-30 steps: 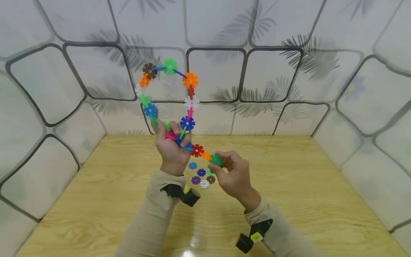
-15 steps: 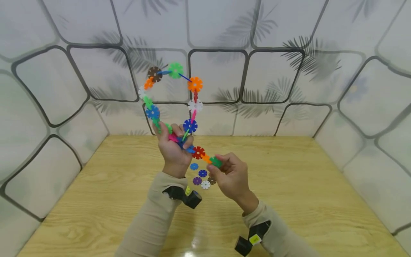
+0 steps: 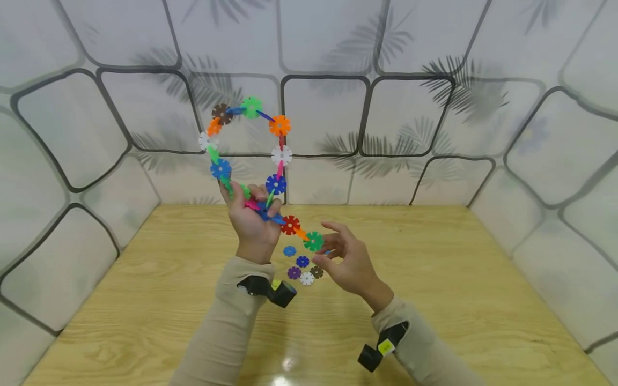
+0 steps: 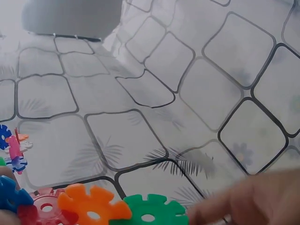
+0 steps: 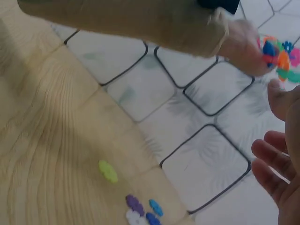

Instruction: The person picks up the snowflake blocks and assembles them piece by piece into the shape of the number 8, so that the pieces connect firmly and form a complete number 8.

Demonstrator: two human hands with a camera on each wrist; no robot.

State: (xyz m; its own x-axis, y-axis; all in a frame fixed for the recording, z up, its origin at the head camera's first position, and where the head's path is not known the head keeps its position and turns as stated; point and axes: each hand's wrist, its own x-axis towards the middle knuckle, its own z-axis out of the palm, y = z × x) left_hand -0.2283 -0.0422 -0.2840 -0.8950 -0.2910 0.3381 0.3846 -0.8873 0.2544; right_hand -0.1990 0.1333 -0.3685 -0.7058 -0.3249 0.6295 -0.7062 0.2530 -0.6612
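A chain of colourful notched plastic discs bends into an upright ring, with a short tail reaching right. My left hand grips the chain at the ring's bottom, its fingers curled round several discs. At the tail's end, past a red disc and an orange one, sits a green disc. My right hand is just right of it, fingers loosely bent and thumb apart. In the right wrist view, nothing shows between the right hand's fingers. The left wrist view shows the green disc close to a right fingertip.
Loose discs lie on the wooden table below the hands, among them a purple disc, a white disc and a brown disc. A yellow-green disc lies apart from them. Patterned walls enclose the table's back and sides.
My right thumb and fingers, which pinched the green end disc, have come apart and let it go. The left hand still holds the chain, shifted slightly left.
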